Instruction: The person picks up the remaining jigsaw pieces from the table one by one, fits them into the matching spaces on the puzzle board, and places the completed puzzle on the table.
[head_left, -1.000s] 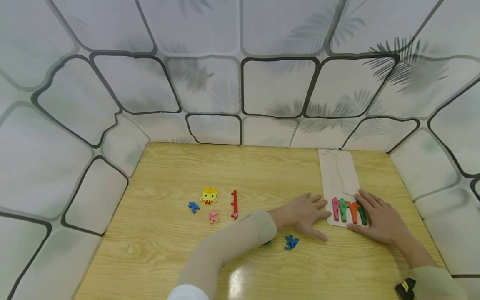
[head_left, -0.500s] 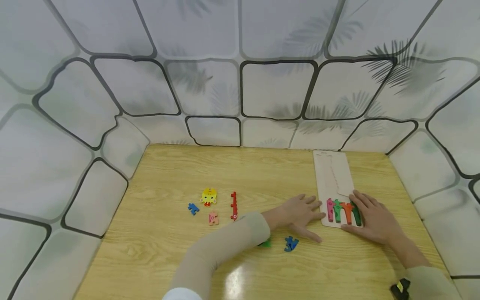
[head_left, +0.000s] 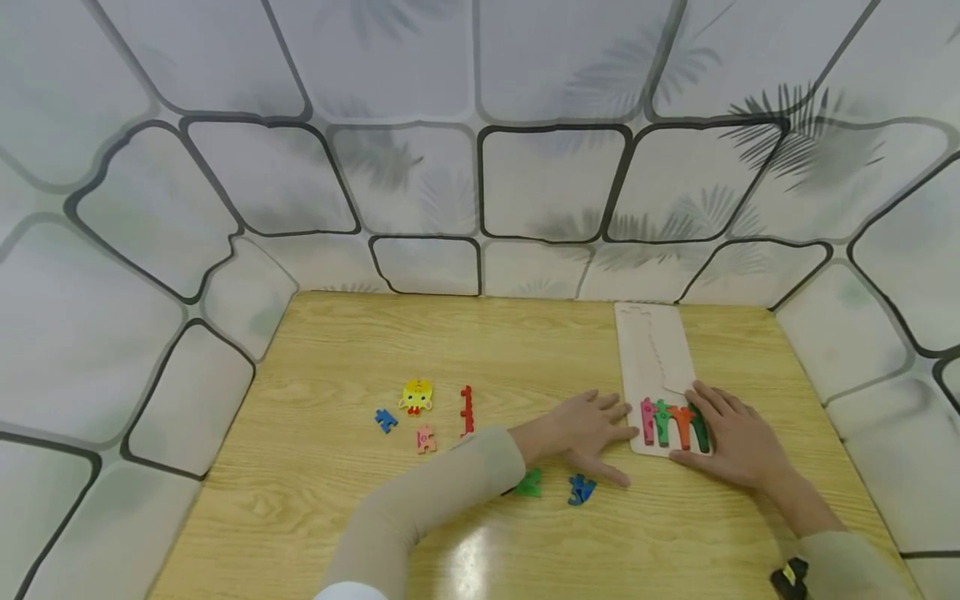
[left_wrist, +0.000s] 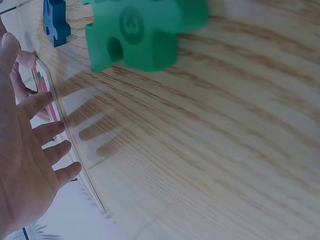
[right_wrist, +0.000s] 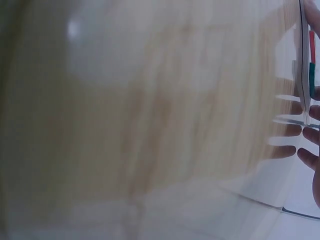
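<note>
A pale wooden puzzle board lies on the right part of the table. Standing side by side at its near end are a pink piece, a green piece, an orange piece and a dark green piece. My right hand rests along the board's right side, its thumb at the near edge and its fingers by the dark green piece. My left hand has its fingers spread, with fingertips right at the board's left edge. Neither hand grips a piece.
Loose pieces lie to the left: a yellow animal head, a small blue piece, a pink piece and a red strip. A green piece sits partly under the left forearm, near blue pieces.
The board has slid left across the table with its pieces in it, and both hands have moved left along with it. More of the loose green piece shows beside the left sleeve.
</note>
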